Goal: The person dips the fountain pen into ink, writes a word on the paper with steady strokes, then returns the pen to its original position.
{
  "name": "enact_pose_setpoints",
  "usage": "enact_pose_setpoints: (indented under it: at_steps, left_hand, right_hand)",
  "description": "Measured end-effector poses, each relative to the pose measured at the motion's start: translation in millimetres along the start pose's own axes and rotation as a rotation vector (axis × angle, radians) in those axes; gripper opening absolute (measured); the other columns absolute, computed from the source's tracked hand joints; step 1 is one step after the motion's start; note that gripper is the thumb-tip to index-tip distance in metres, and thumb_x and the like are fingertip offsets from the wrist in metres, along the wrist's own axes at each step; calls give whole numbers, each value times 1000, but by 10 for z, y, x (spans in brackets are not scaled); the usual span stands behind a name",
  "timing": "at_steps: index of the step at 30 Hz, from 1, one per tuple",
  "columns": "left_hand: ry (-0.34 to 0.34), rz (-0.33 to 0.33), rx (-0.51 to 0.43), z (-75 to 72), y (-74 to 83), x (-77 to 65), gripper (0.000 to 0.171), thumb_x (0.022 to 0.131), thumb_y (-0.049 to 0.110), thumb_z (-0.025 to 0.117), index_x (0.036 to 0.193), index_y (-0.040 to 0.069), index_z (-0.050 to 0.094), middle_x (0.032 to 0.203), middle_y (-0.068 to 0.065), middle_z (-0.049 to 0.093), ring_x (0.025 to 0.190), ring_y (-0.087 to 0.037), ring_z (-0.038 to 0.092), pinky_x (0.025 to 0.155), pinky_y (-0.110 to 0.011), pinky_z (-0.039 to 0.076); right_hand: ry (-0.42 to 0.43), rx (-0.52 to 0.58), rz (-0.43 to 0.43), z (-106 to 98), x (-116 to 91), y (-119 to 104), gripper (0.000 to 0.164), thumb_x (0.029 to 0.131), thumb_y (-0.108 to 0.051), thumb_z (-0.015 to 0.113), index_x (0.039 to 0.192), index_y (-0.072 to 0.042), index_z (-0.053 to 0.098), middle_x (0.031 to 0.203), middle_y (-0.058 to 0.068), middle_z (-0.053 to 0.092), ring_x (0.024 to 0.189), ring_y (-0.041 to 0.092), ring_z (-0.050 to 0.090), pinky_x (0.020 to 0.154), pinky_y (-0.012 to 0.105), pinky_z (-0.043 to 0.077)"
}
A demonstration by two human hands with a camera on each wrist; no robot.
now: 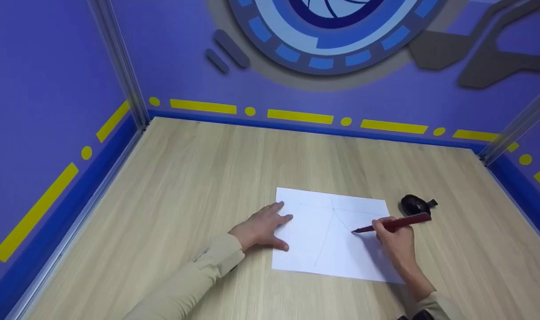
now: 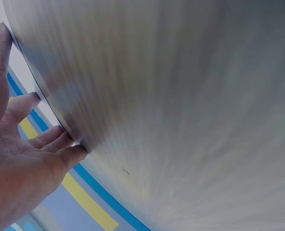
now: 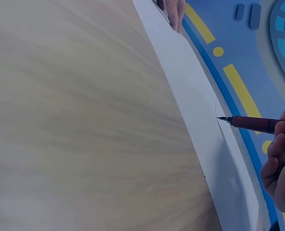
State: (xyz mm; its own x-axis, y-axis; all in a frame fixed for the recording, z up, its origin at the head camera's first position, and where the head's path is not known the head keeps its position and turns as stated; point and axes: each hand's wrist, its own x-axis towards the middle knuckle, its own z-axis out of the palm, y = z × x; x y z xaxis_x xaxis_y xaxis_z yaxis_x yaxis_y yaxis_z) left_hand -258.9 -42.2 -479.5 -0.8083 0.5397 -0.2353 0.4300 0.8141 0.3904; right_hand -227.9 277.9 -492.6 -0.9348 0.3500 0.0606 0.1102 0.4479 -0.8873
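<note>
A white sheet of paper lies on the table, bearing thin drawn lines: a nearly level one across the top, a long slanting stroke, and a shorter stroke that runs down to the pen tip. My right hand pinches a dark red fountain pen, its nib at the paper right of the middle. In the right wrist view the pen's metal nib meets the sheet. My left hand rests with spread fingers on the sheet's left edge; the left wrist view shows the same fingers extended at that edge.
A small rounded black object with a short tab lies on the wooden table, just beyond the right hand. Blue-purple panels with yellow markings enclose the back and sides, joined by metal posts.
</note>
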Motion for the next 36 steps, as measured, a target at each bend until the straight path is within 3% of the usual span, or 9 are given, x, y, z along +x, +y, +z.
enact_pose_setpoints:
  at_steps: [18,36]
  left_hand:
    - [2,-6,2,-5,12,-17,82,75,50,72,143,20,40,158,-9,18,147,-27,16,118,-43,23]
    - [14,9,-21,-2,1,-15,80,75,47,74,142,18,42,157,-11,20,145,-29,20,118,-43,24]
  right_hand:
    - [17,-23,4,-83,-76,24,14,86,-12,63,87,3,63,54,-4,51,51,7,47,47,21,40]
    - [-20,-69,21,-198,-119,20,19,88,-15,62,90,3,63,55,-4,51,51,6,47,47,22,39]
